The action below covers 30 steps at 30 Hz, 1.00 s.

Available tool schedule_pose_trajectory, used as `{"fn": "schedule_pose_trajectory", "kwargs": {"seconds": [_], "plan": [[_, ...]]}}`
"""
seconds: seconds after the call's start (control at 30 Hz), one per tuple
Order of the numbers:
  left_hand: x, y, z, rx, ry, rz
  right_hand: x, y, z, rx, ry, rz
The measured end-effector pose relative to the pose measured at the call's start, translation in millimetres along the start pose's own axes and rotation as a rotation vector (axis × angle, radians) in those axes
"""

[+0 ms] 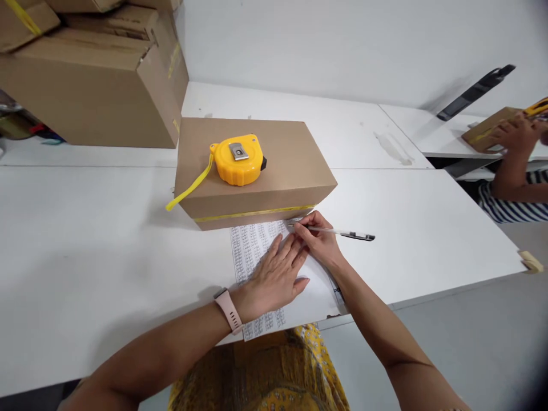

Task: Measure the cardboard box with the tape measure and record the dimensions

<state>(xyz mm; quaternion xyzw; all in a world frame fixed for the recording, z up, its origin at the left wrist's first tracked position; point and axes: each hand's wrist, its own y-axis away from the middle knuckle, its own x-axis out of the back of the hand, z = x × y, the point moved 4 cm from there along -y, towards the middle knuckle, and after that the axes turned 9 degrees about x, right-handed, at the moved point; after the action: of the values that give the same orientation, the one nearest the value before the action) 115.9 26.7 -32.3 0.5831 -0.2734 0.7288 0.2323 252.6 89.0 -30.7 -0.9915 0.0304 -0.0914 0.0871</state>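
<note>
A sheet of paper (314, 291) with columns of handwriting lies on the white table, its far edge against a cardboard box (282, 142). My right hand (323, 242) grips a clear pen with a black cap end (342, 232), and its tip meets the sheet close to the box. Flat on the writing rests my left hand (276, 279), fingers stretched out, fingertips beside the right hand. On top of the box sits a yellow tape measure (238, 160) with a metal clip facing up and a yellow strap hanging over the box edge.
Larger cardboard boxes (85, 91) are stacked at the back left. A white wall stands behind the table (107, 240). At the far right, another person's hands (518, 134) are at a small cardboard box (483, 134), near a black upright object (475, 91).
</note>
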Motion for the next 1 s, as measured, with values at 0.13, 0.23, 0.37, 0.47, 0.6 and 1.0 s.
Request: {"fn": "schedule_pose_trajectory", "kwargs": {"seconds": [0.13, 0.23, 0.37, 0.47, 0.6, 1.0], "plan": [[2.0, -0.3, 0.6, -0.003, -0.022, 0.03, 5.7, -1.8, 10.2, -0.011, 0.064, 0.09], [1.1, -0.5, 1.2, 0.006, -0.034, 0.062, 3.3, -2.0, 10.4, 0.025, 0.107, 0.071], [-1.2, -0.4, 1.6, 0.007, -0.041, 0.103, 0.4, -2.1, 5.6, 0.044, 0.122, 0.056], [-2.1, 0.0, 1.2, 0.004, -0.044, 0.114, 0.4, -2.1, 4.0, 0.045, 0.121, 0.051], [-2.1, 0.2, 0.3, 0.002, -0.033, 0.105, 0.7, -2.3, 5.7, 0.04, 0.117, 0.03], [-2.4, -0.3, 0.3, -0.001, -0.042, 0.092, -1.2, -3.3, 4.1, 0.043, 0.131, 0.019]]}}
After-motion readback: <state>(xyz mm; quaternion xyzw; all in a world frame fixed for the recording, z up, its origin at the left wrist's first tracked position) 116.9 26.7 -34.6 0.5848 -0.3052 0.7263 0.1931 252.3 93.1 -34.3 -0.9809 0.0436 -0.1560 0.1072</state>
